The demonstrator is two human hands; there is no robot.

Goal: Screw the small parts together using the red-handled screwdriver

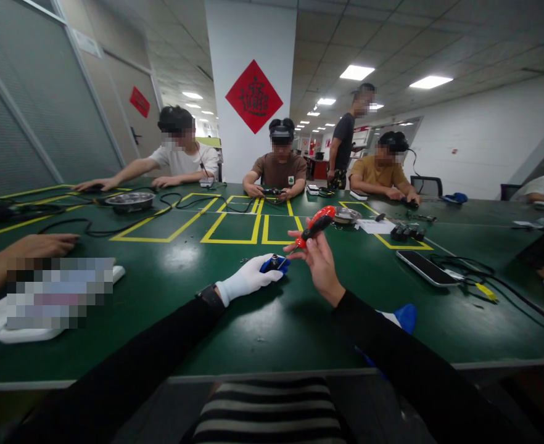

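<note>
My left hand (250, 279) wears a white glove with blue on the palm side, its fingers closed around a small black part (272, 264) with a metal-looking top. The part is too small to name. In my bare right hand (322, 266) is a screwdriver (319, 224) with a red and black handle, tilted so its shaft slants down and left. The tip reaches the black part, though whether it touches a screw cannot be made out. A blue and white glove (405, 318) lies beside my right forearm, partly hidden by the sleeve.
On the green table (170, 345), a phone (425, 268) and cables (489, 277) lie to the right. Several black parts (408, 232) sit near white paper (374, 226). A metal dish (131, 201) stands far left. A co-worker's hand (45, 246) rests at left; several people sit opposite.
</note>
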